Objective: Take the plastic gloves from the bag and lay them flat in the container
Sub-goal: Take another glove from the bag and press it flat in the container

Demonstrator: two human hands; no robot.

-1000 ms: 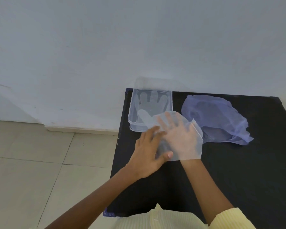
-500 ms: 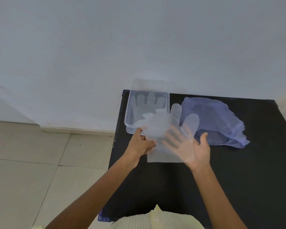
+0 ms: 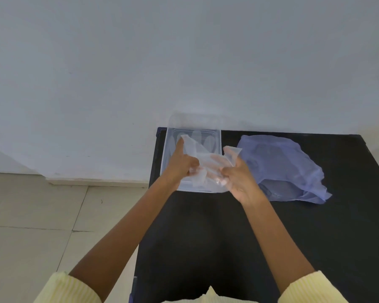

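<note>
A clear plastic container stands at the table's back left corner, with at least one clear glove lying flat inside. A translucent plastic glove hangs crumpled above the container. My left hand grips its left side over the container. My right hand grips its right side at the container's right edge. To the right lies a pale blue plastic bag, slumped on the table.
The black table stands against a white wall. Its left edge drops to a tiled floor. Yellow sleeves show at the bottom of the view.
Both hands have moved up and left, from the table in front of the container to above it. The glove, spread flat before, is now bunched between both hands.
</note>
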